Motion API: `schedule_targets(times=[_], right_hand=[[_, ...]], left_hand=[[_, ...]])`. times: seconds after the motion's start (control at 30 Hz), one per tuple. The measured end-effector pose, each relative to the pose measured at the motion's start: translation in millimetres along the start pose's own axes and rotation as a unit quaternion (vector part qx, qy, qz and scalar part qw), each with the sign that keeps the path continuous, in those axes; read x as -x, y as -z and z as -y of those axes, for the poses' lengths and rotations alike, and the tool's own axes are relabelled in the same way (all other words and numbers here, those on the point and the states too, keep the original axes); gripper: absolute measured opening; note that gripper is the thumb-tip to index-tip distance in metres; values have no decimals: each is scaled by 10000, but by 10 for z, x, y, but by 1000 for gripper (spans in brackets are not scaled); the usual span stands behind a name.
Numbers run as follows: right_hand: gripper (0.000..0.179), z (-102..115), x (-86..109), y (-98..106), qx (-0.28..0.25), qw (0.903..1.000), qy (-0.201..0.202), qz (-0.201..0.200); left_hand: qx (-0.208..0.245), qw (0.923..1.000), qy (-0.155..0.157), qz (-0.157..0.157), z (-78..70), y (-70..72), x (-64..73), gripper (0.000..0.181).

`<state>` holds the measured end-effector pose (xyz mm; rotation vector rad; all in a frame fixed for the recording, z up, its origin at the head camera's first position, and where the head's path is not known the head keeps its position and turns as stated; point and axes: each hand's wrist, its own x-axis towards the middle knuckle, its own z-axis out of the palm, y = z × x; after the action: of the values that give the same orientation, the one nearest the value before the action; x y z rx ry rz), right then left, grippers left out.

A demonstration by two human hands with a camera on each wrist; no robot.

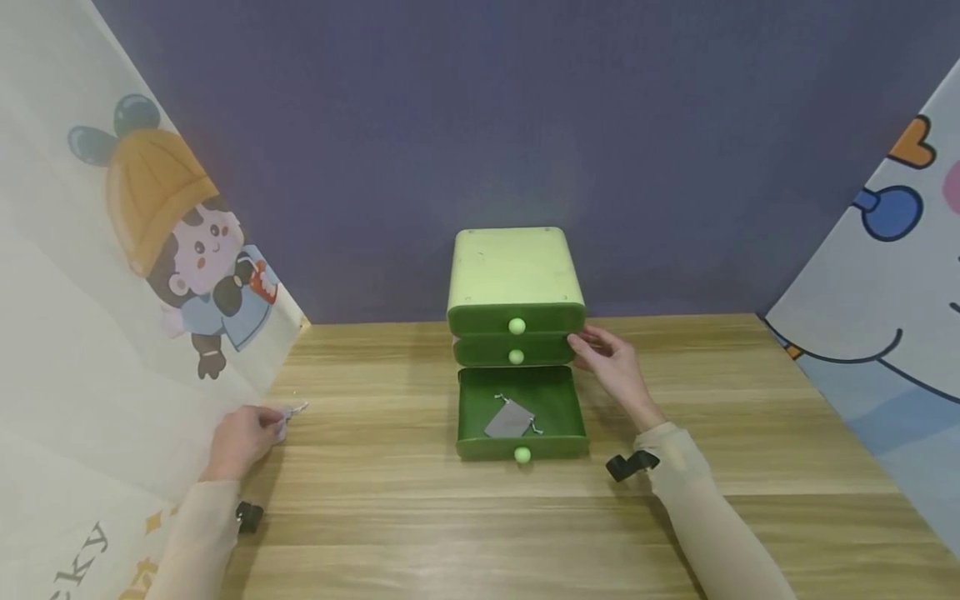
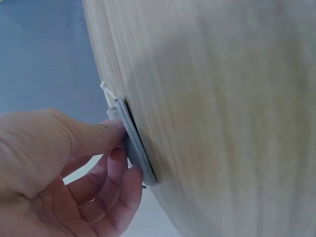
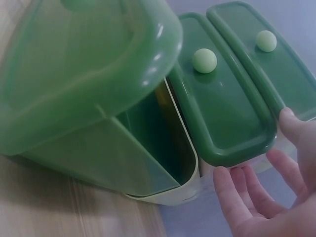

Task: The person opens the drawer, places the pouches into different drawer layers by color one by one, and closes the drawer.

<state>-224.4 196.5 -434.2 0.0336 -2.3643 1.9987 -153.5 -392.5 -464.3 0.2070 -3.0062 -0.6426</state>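
Note:
At the far left of the table, my left hand [image 1: 243,437] pinches a small grey drawstring pouch [image 2: 137,140] between thumb and fingers. One edge of the pouch meets the tabletop, and its pale cord [image 1: 297,410] sticks out. A green drawer unit [image 1: 517,262] stands at the back middle. Its bottom drawer [image 1: 480,387] is pulled out, with another grey pouch [image 1: 510,418] lying inside. My right hand [image 1: 617,371] is at the unit's right side, the thumb at the edge of the middle drawer [image 3: 229,106] and the fingertips touching near its corner.
The top drawer [image 1: 480,320] is pushed in. Each drawer has a round light green knob [image 1: 522,455]. A purple wall [image 1: 517,125] rises behind the wooden table [image 1: 375,517]. Cartoon-printed panels stand at the left [image 1: 67,333] and right [image 1: 930,350].

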Motion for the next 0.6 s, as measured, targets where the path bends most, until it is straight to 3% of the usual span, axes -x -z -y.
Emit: schedule_targets(times=[0.23,0.6], right_hand=[[71,-10,5,2,-13,10000,13,-6],[67,7,2,-21,-78,10000,13,-46]], left_hand=[[-33,10000,-70,-42,26,-40,41,25],[-4,9995,-312,-21,-113,-28,70,25]])
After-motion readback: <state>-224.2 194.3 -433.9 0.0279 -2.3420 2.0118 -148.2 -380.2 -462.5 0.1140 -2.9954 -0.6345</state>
